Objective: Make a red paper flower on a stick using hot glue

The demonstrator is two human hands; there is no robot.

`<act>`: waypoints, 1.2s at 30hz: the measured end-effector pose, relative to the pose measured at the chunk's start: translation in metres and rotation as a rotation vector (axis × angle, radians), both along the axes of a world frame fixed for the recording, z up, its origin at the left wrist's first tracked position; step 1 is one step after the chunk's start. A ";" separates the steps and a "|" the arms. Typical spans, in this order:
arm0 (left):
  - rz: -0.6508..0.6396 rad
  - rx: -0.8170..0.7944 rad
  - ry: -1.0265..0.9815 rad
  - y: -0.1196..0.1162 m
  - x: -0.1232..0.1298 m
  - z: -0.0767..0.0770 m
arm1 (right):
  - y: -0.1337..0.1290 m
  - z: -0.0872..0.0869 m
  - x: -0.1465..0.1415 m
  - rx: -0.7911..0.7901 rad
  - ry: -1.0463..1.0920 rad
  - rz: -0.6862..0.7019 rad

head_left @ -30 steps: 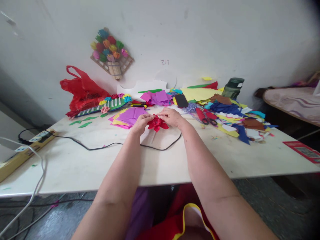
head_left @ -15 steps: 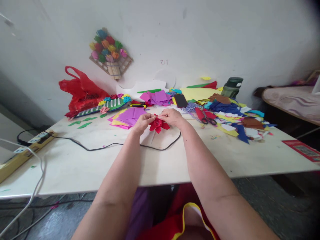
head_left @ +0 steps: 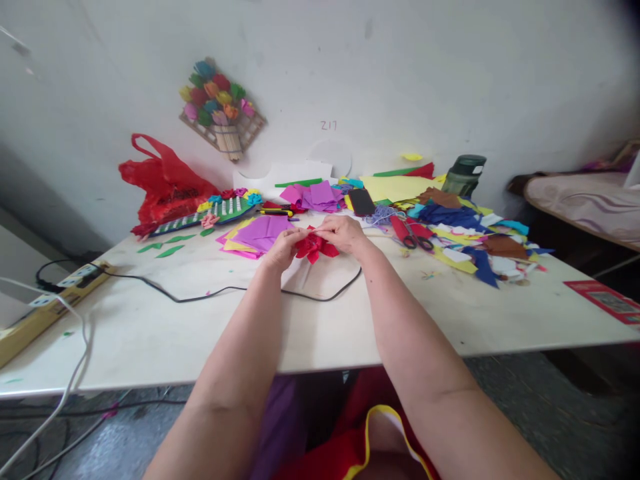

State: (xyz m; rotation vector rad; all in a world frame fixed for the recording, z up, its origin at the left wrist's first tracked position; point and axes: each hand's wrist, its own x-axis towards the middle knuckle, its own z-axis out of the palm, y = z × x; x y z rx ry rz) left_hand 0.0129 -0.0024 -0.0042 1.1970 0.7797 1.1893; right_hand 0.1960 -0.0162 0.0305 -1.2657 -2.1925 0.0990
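Note:
Between my two hands, just above the middle of the table, is a red paper flower [head_left: 315, 248] with pointed petals. My left hand [head_left: 286, 247] pinches its left side with thumb and fingertips. From the right, my right hand [head_left: 346, 233] grips the upper right of the flower, its fingertips meeting those of the left. The fingers partly hide the flower's top. Beside my left hand lies a stack of purple, yellow and pink paper [head_left: 260, 233].
A black cable [head_left: 175, 299] crosses the table below the flower. To the right are red-handled scissors [head_left: 413, 239], paper scraps [head_left: 465, 233], a phone [head_left: 361, 202] and a dark green bottle [head_left: 464, 177]. At left stand a red bag [head_left: 165, 180], green paper leaves [head_left: 170, 251] and a power strip [head_left: 55, 303].
The flower has turned slightly in my fingers and shifted a little left. Both hands keep hold of it in nearly the same place.

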 end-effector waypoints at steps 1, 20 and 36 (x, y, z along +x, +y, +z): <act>-0.014 -0.006 -0.003 -0.001 0.000 0.001 | 0.000 0.000 0.000 0.002 0.003 0.002; 0.010 -0.070 -0.031 -0.002 -0.002 0.001 | 0.006 -0.009 -0.006 0.129 0.045 0.019; 0.070 -0.133 -0.018 0.000 -0.002 0.000 | 0.006 -0.010 -0.009 0.163 0.060 0.003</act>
